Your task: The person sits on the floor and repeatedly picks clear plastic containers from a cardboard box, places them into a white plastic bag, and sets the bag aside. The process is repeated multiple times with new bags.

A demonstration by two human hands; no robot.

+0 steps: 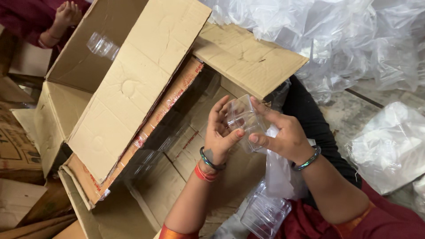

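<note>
Now we pinch the clear plastic box (243, 121) between left hand (220, 137) and right hand (283, 132), gently, both closed on it above the carton (133, 88).

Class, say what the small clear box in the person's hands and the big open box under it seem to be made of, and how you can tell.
Small clear box, held by the left hand and right hand: probably thin glossy plastic, since fingers and cardboard show through and its edges glint. Big open box: brown corrugated cardboard, matte, with creased, dented flaps.
</note>
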